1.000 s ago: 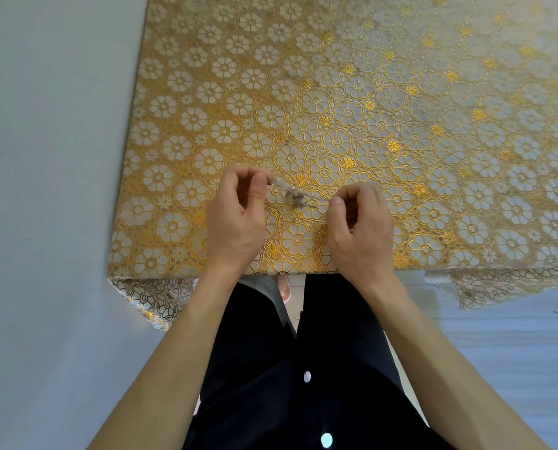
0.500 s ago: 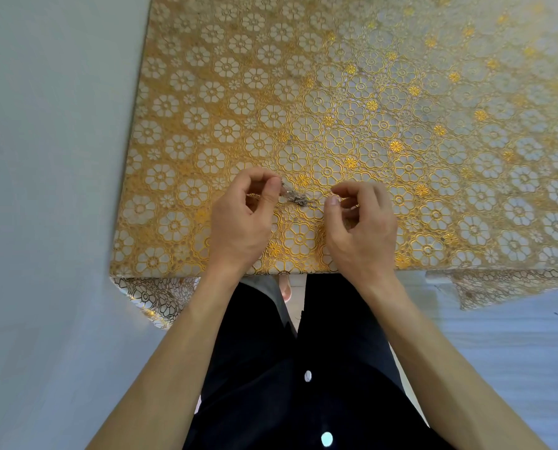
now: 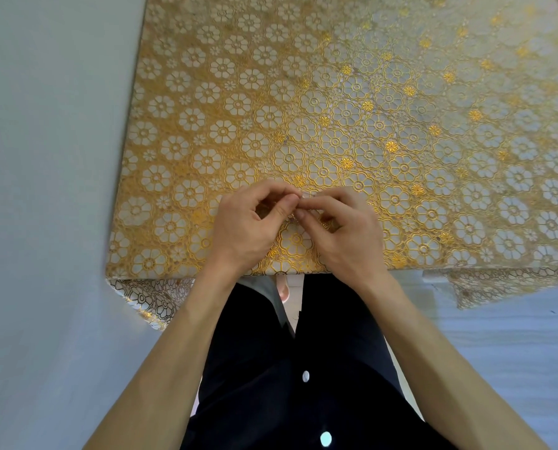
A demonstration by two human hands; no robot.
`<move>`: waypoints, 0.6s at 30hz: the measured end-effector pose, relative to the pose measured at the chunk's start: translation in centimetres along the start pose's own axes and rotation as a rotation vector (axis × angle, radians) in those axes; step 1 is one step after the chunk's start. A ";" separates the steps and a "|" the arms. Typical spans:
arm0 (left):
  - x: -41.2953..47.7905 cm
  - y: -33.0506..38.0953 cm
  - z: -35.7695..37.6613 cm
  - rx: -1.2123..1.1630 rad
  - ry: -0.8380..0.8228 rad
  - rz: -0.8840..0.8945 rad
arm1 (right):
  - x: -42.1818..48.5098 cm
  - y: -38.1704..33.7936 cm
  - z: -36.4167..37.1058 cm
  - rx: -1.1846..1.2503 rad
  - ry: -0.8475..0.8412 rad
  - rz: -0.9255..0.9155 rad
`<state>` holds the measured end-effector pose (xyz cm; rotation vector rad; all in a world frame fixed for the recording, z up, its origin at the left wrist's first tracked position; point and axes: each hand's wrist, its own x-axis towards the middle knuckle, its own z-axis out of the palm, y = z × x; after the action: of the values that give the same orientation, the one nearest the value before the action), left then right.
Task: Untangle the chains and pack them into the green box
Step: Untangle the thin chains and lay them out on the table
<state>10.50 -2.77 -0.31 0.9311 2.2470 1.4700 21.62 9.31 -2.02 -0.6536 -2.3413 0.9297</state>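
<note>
Hands (image 3: pixel 248 228) (image 3: pixel 345 235) closer — thin chain (image 3: pixel 307 197) between

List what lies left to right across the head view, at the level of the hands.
Pale surface → tablecloth → left hand → chain, pinched between both hands' fingertips → right hand → more tablecloth.

The chain (image 3: pixel 306 196) shows only as a thin, pale silvery glint just below the middle of the frame. It is held off the surface, pinched where the thumb and forefinger tips of the left hand (image 3: pixel 251 228) and the right hand (image 3: pixel 345 235) meet. The fingers hide nearly all of it. Its length, any knot and the way the rest of it hangs cannot be made out.
</note>
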 end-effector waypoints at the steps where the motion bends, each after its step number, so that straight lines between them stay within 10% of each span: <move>1: 0.0 0.0 0.0 0.002 0.008 -0.006 | 0.0 0.1 0.0 0.003 -0.002 0.005; 18: -0.1 -0.1 0.2 -0.005 0.248 -0.060 | 0.0 -0.4 -0.9 0.262 0.111 0.252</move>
<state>10.65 -2.71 -0.46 0.7054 2.4175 1.6423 22.09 9.45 -1.13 -0.8785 -2.0242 1.2511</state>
